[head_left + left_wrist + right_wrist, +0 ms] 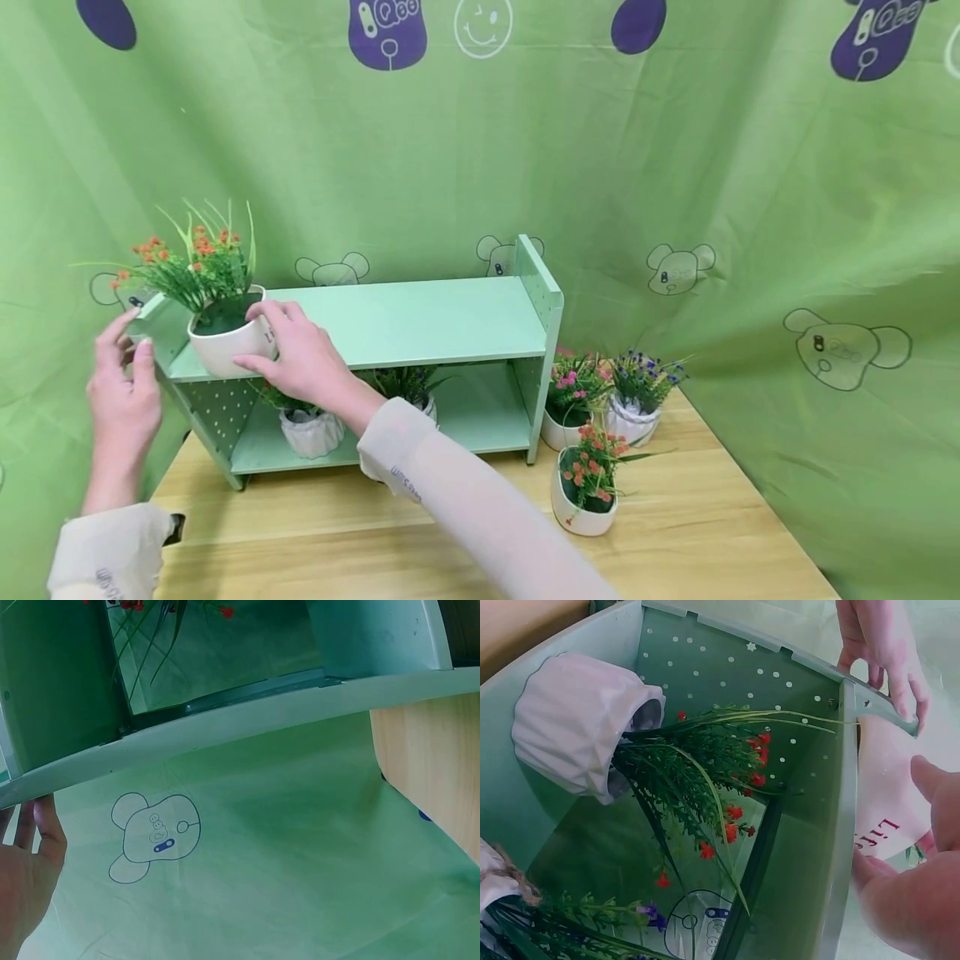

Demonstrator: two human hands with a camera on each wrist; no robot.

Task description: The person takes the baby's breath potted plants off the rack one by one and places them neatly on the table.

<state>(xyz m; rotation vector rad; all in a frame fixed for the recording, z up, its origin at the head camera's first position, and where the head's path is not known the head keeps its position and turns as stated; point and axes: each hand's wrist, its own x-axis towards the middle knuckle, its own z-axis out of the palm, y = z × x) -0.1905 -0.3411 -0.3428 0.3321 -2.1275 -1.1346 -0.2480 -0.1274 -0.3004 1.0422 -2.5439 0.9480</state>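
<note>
My right hand (307, 354) holds a white pot of orange-red flowers (225, 352) by its right side, thumb in front and fingers at the rim. The pot is over the left end of the top board of a mint-green two-tier shelf (427, 321). At that shelf's left side panel, my left hand (126, 387) holds the edge with its fingertips and thumb; its fingers (896, 667) reach over the edge in the right wrist view. On the lower board, beneath my right arm, stand a white ribbed pot of red flowers (577, 724) and a pot of purple flowers (499, 874).
Right of the shelf, a pink-flowered pot (566, 425), a blue-flowered pot (633, 417) and a red-flowered pot (585, 508) stand on the wooden table (712, 517). A green printed curtain (675, 167) hangs behind. The shelf's raised right panel (540, 287) bounds its far end.
</note>
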